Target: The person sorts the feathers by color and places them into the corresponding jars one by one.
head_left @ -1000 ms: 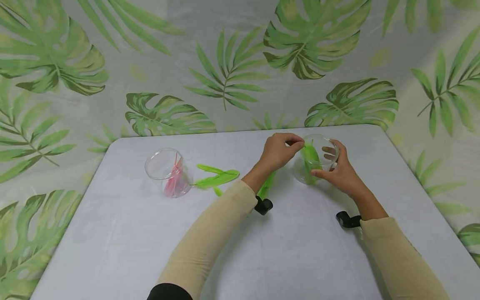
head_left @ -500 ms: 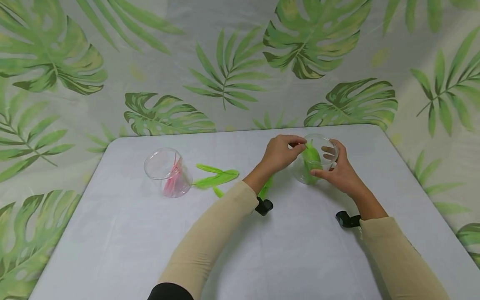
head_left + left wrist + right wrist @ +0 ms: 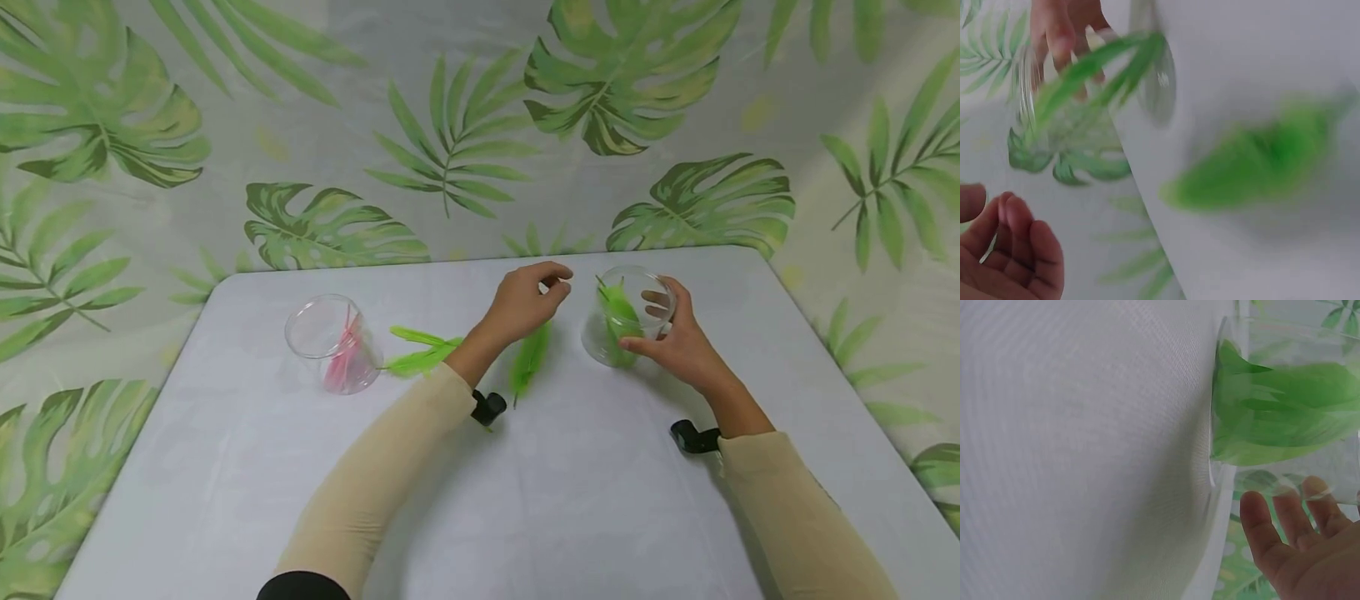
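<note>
My right hand (image 3: 671, 329) holds a clear cup (image 3: 595, 340) that stands upright at the table's right, its thumb at the front and fingers round the far side. Inside lean several green feathers (image 3: 621, 310), their quill tips near the rim; the right wrist view shows these feathers (image 3: 1291, 406) bunched through the clear wall. Left of the cup, my left hand (image 3: 525, 300) hovers apart from it, fingers loosely bent and holding nothing. Just below that hand lies a loose green feather (image 3: 531, 360), blurred in the left wrist view.
Further left stands a second clear cup (image 3: 307, 340) with pink feathers (image 3: 345, 358) in it. Between it and my left forearm lie more green feathers (image 3: 416, 358), partly covered by the arm. A leaf-printed cloth (image 3: 465, 133) hangs behind the white table (image 3: 570, 500).
My left hand has let go of a green feather at the right cup and moved left, away from it. The feather now leans in the cup. My right hand has stayed on the cup.
</note>
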{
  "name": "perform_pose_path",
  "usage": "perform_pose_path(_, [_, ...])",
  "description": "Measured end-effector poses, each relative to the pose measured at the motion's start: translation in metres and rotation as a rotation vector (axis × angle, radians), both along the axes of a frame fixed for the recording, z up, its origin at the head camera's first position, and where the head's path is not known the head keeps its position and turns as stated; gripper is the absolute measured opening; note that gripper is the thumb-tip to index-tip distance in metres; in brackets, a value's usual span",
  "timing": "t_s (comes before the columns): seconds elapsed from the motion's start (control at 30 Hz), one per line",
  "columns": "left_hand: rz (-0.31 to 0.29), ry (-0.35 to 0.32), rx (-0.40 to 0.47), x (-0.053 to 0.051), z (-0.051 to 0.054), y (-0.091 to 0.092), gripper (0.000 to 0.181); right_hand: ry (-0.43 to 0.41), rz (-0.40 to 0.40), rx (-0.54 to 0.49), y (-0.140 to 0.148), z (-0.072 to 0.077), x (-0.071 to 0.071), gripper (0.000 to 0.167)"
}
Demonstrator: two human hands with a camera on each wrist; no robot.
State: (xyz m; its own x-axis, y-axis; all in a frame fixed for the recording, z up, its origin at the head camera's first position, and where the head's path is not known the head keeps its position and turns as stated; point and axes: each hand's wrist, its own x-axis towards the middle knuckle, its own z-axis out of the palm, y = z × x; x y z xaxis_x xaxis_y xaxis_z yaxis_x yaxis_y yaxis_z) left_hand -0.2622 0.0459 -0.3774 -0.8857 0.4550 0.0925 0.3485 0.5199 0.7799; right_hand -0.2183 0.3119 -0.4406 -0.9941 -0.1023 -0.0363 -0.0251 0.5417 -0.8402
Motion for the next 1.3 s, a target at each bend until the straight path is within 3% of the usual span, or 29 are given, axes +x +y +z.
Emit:
perform_pose_path(0.17, [-0.042, -0.037, -0.145, 0.006, -0.001, -0.042, 0.029, -0.006, 0.004, 0.008, -0.001, 0.001, 0.0, 0.115])
perform_pose_path(0.33, [-0.095, -0.052, -0.26, 0.016, -0.002, -0.073, 0.028, -0.004, 0.004, 0.003, 0.0, 0.003, 0.0, 0.116])
perform_pose_path(0.53, [-0.163, -0.055, -0.282, 0.028, -0.005, -0.096, 0.026, -0.003, 0.0, -0.003, 0.0, 0.003, -0.001, 0.115])
perform_pose_path(0.73, [-0.19, -0.03, -0.27, 0.041, -0.015, -0.112, 0.023, 0.004, -0.001, 0.005, -0.002, 0.002, -0.003, 0.115])
perform_pose_path(0.87, [-0.26, 0.075, -0.309, 0.056, -0.023, -0.12, 0.018, 0.003, -0.002, 0.009, -0.003, 0.002, -0.002, 0.115])
perform_pose_path(1.0, [-0.353, 0.265, -0.393, 0.072, -0.033, -0.125, 0.013, 0.0, -0.004, 0.011, -0.002, 0.003, 0.0, 0.116])
perform_pose_path(1.17, [-0.442, 0.493, -0.488, 0.084, -0.046, -0.122, 0.009, 0.005, -0.006, 0.01, 0.0, 0.002, 0.001, 0.116])
perform_pose_path(1.3, [-0.472, 0.526, -0.543, 0.087, -0.052, -0.115, 0.007, 0.004, -0.009, 0.007, 0.001, 0.0, 0.001, 0.115])
